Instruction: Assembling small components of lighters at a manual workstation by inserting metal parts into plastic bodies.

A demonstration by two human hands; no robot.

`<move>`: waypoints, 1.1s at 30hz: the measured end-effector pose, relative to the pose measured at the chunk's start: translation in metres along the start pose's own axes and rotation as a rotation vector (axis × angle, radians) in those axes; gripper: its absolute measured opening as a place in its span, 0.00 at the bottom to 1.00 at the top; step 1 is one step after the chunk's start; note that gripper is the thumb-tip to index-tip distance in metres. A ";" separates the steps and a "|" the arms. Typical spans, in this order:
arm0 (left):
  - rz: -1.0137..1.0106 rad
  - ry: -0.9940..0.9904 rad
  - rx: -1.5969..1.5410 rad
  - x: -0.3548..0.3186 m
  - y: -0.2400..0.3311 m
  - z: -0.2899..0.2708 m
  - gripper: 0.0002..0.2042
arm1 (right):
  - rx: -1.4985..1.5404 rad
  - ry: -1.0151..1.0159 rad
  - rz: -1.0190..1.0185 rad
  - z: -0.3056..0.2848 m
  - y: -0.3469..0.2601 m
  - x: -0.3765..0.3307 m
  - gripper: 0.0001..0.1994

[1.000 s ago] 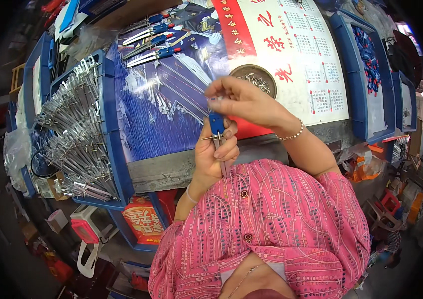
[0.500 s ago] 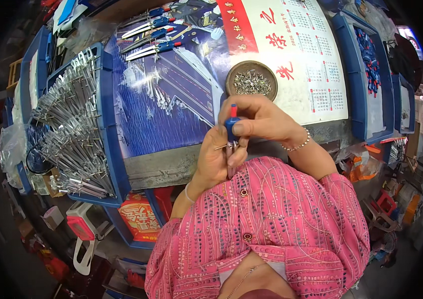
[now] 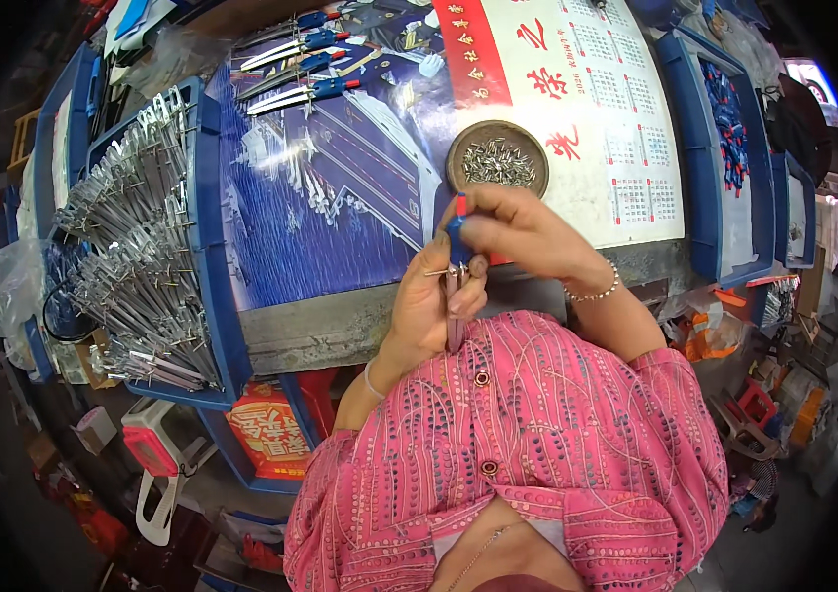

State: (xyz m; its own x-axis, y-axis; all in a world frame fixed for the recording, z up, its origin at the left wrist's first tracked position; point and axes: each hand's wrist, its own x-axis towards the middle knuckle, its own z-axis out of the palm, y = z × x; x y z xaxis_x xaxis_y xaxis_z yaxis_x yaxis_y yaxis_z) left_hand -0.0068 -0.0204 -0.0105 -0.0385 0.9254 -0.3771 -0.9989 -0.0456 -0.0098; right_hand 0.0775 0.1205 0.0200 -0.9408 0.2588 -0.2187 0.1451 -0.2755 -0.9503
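Close to my chest, at the table's front edge, I hold a tool with a blue handle (image 3: 456, 228), a red end and a silver blade with a thin crossbar. My left hand (image 3: 421, 311) is closed round the blade just below the handle, which points away from me. My right hand (image 3: 530, 235) is closed on the blue handle from the right, its fingers partly hiding it. Just beyond my hands stands a round brown bowl (image 3: 454, 166) of small metal pins (image 3: 498, 161). Several similar blue-handled tools (image 3: 325, 89) lie at the table's far left.
On the left a blue bin (image 3: 206, 217) is heaped with silver blades (image 3: 148, 261) with crossbars. At the right another blue bin (image 3: 684, 128) holds blue and red handles (image 3: 728, 123). A printed calendar sheet (image 3: 626, 128) covers the table. A white stool (image 3: 164, 503) stands below left.
My right hand has shifted slightly over the handle and now covers more of it. The left hand keeps its hold on the blade. The view has moved a little.
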 end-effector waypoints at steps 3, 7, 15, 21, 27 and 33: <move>-0.057 -0.099 -0.071 0.003 0.010 -0.003 0.16 | -0.428 0.160 -0.075 -0.021 -0.002 -0.001 0.08; -0.035 -0.132 -0.122 0.001 0.017 -0.008 0.17 | -1.285 0.382 -0.189 -0.043 0.005 -0.001 0.12; -0.091 -0.123 -0.140 0.002 0.019 -0.008 0.18 | -1.486 0.258 -0.073 -0.045 0.008 0.011 0.06; -0.130 -0.130 -0.229 0.005 0.019 -0.011 0.18 | -0.986 0.412 -0.170 -0.050 0.001 0.011 0.03; -0.123 -0.008 -0.243 0.004 0.018 0.002 0.20 | -0.056 0.337 0.049 -0.038 0.002 0.005 0.03; -0.196 -0.061 -0.025 0.005 0.019 -0.002 0.24 | 0.177 0.245 0.113 -0.018 -0.007 0.003 0.04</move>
State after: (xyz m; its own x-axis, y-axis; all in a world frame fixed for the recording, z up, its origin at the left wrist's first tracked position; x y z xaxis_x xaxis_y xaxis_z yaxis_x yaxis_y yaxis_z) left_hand -0.0259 -0.0171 -0.0146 0.1543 0.9385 -0.3089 -0.9865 0.1292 -0.1003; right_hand 0.0790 0.1400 0.0215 -0.8170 0.4269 -0.3876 0.1686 -0.4659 -0.8686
